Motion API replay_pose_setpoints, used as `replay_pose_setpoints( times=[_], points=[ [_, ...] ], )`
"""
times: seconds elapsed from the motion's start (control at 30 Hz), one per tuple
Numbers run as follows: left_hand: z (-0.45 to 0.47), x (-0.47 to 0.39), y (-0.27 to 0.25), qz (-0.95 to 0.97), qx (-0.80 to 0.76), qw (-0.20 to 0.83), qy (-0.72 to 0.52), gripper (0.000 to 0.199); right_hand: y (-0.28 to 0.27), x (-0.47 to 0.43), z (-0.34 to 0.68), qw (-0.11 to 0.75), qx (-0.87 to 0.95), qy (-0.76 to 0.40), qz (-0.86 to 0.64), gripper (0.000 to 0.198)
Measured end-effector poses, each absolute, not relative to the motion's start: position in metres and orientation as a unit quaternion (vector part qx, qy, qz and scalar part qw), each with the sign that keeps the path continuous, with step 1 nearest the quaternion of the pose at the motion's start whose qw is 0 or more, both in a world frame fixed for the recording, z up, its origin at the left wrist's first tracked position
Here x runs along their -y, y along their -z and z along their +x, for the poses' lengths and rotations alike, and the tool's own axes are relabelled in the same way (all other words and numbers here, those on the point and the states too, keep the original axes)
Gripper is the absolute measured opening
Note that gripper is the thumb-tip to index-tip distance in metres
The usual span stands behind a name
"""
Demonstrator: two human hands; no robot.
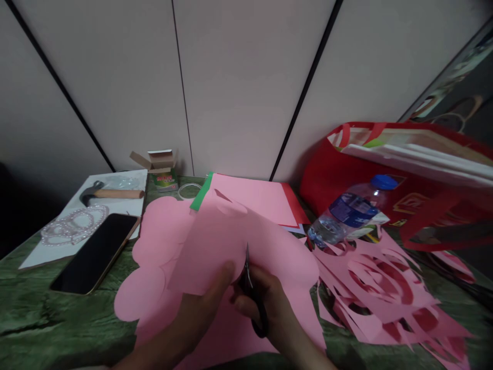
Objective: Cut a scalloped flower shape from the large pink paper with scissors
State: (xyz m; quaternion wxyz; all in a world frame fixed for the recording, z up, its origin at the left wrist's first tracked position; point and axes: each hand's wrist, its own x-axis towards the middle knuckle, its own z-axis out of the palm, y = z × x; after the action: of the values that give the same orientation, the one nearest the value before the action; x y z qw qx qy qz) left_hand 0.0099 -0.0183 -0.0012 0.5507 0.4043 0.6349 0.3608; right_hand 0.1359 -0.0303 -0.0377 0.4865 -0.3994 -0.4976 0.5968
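My right hand [265,298] is closed around the black handles of a pair of scissors [250,280], whose blades point away from me at a pink paper sheet [210,241]. My left hand [215,293] pinches that sheet near its lower edge, thumb on top, just left of the blades. The far end of the sheet has a curved cut edge. Beneath both hands lies a larger pile of pink paper [231,334]. Rounded pink cutouts [140,293] overlap along its left side. My left fingers under the sheet are hidden.
Pink cut-out scraps [370,282] heap at right, beside a leaning water bottle [346,210] and a red bag [327,169]. Pink, red and green sheets [254,198] lie behind. At left are a phone [96,252], hammer [115,193], bead strings [75,226] and small box [164,174].
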Motion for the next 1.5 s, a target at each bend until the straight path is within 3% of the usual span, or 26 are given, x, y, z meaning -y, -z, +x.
replay_pose_setpoints(
  times=[0.13, 0.37, 0.77, 1.33, 1.5],
  points=[
    [0.006, 0.016, 0.009, 0.418, -0.620, 0.563, -0.352, 0.027, 0.038, 0.031, 0.136, 0.488, 0.485, -0.606, -0.399, 0.036],
    [0.021, 0.021, -0.007, 0.375, -0.670, 0.487, -0.417, 0.012, 0.040, 0.030, 0.136, 0.499, 0.486, -0.597, -0.397, 0.036],
    [0.021, 0.021, -0.004, 0.381, -0.686, 0.464, -0.411, 0.012, 0.043, 0.030, 0.137, 0.493, 0.487, -0.598, -0.402, 0.035],
    [0.016, 0.018, 0.006, 0.358, -0.707, 0.476, -0.381, 0.024, 0.044, 0.029, 0.137, 0.495, 0.477, -0.604, -0.404, 0.033],
    [0.016, 0.018, 0.005, 0.366, -0.680, 0.484, -0.412, 0.018, 0.046, 0.029, 0.138, 0.495, 0.472, -0.611, -0.400, 0.034]
  ],
)
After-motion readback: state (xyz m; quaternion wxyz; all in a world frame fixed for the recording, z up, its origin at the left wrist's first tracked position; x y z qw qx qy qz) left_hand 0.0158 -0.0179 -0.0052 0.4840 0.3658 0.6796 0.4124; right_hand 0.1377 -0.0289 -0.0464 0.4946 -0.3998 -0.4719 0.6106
